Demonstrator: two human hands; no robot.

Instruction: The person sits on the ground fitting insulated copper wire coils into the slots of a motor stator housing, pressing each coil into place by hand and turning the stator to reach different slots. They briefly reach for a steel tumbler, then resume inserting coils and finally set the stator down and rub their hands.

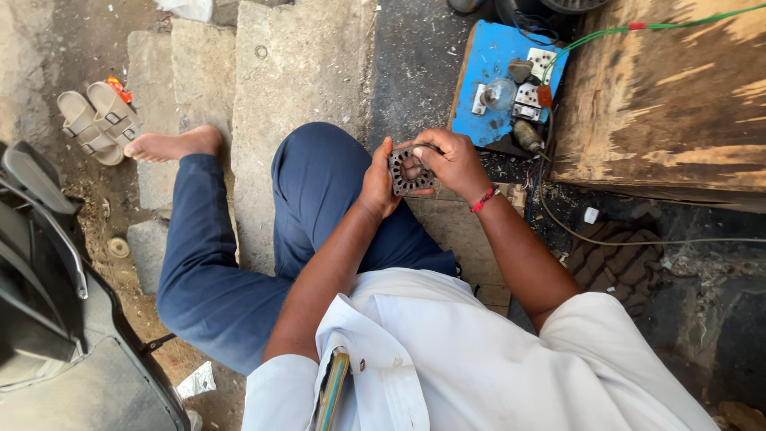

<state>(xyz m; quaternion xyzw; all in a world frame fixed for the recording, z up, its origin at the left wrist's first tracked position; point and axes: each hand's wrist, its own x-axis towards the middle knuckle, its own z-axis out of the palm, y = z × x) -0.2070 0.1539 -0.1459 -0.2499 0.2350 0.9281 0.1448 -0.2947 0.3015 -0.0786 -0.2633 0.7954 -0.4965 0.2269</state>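
A round, dark metal stator ring (408, 172) with slots around its inner edge is held up over my knee. My left hand (377, 182) grips its left rim. My right hand (452, 159) is closed over its upper right side, fingertips pressed at the slots; whether it holds a thin tool or wire there is unclear. A red thread band circles my right wrist. I sit on concrete steps in blue trousers and a white shirt.
A blue board (501, 80) with sockets, a bulb and switches lies ahead, with a green wire (638, 28) running over a worn wooden bench (670, 104). A pair of beige sandals (94, 120) lies at left, beyond my bare foot (171, 145). A dark scooter body (48, 303) fills the lower left.
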